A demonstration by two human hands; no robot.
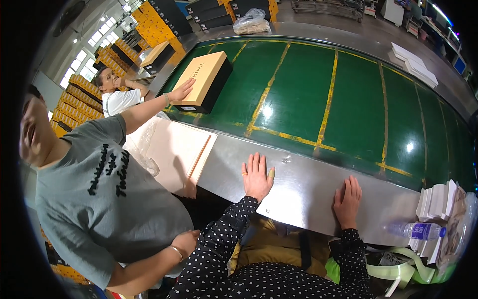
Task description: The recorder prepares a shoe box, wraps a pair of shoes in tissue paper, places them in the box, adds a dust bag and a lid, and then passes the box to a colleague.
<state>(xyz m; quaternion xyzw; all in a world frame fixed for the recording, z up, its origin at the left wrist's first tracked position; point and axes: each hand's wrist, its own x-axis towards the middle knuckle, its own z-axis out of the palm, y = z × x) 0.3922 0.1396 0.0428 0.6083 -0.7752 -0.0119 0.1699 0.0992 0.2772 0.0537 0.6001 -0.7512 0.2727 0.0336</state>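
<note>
My left hand lies flat on the bare metal rim of the work line, fingers spread, with nothing in it. Further right, my right hand rests on the same rim with its fingers stretched out, also holding nothing. Beyond the rim runs a green belt marked off with yellow lines. Towards the far left of the belt sits a closed box with a tan lid and black sides. A co-worker's hand presses on its lid, well apart from my hands.
Left of my left hand lies a stack of pale pink paper sheets. At right, a plastic bottle lies by folded white papers. White sheets and a clear bag lie on the far rim. Another person sits behind the co-worker.
</note>
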